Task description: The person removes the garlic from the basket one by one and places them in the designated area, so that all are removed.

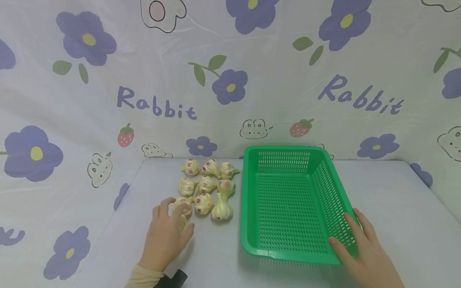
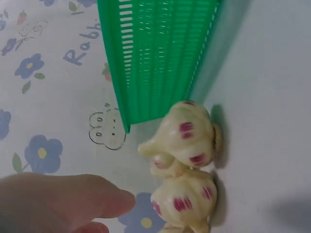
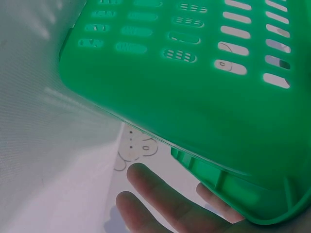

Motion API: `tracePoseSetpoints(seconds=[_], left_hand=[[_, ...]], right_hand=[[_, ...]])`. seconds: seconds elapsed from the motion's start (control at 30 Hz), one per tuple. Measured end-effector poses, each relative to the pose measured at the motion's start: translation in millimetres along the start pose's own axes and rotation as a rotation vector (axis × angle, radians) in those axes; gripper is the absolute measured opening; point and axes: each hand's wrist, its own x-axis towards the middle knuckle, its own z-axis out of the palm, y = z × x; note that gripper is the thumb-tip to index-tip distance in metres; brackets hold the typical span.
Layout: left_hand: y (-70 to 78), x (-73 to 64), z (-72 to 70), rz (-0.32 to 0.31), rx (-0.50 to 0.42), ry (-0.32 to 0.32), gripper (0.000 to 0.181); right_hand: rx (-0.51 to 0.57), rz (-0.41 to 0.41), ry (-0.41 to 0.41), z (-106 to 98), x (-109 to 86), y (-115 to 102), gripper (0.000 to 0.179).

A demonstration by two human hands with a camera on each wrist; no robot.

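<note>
Several pale garlic bulbs point(image 1: 204, 204) with purple marks lie in rough rows left of a green plastic basket point(image 1: 248, 200). My left hand point(image 1: 165, 232) is over the near-left bulbs, its thumb and fingers spread around a bulb point(image 1: 183, 222) that they partly hide. In the left wrist view a finger point(image 2: 97, 196) stands apart from the nearby garlic bulb point(image 2: 184, 199). At the basket's near right corner, my right hand point(image 1: 371, 254) holds the rim, thumb on the inner side. The right wrist view shows fingers point(image 3: 160, 194) along the outside of the wall.
The basket, with slotted walls, stands on a white tabletop point(image 1: 216, 256). Behind hangs a white cloth point(image 1: 281, 72) printed with flowers and rabbits. A black object point(image 1: 176, 278) shows beside the left wrist at the bottom edge.
</note>
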Motion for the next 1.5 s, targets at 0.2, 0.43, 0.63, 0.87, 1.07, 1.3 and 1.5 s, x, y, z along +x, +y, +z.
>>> tracePoseSetpoints(seconds=[0.2, 0.43, 0.63, 0.87, 1.07, 1.3, 1.5], left_hand=[[11.6, 10.8, -7.0, 0.027, -0.027, 0.017, 0.041], [35.8, 26.2, -19.3, -0.102, -0.042, -0.251, 0.059], [57.0, 43.5, -24.4, -0.105, -0.059, -0.353, 0.067], [79.6, 63.6, -27.5, -0.114, -0.052, -0.375, 0.074], [91.0, 75.1, -25.7, -0.121, -0.056, -0.363, 0.077], [101.4, 78.4, -21.6, -0.147, -0.092, -0.376, 0.078], [105.1, 79.1, -18.4, -0.142, -0.087, -0.372, 0.079]], right_hand=[[-0.003, 0.002, -0.009, -0.8, 0.0, -0.3, 0.083], [-0.007, 0.004, -0.014, -1.3, -0.8, -0.7, 0.083], [0.001, -0.017, 0.009, 0.4, -1.1, 0.1, 0.082], [0.0, -0.029, 0.017, 2.0, -0.6, 1.6, 0.082], [0.0, -0.034, 0.015, 2.4, -0.4, 2.0, 0.082], [0.003, -0.03, 0.004, 3.1, -0.9, 2.7, 0.083], [0.013, -0.042, 0.027, 3.3, -1.1, 3.3, 0.082]])
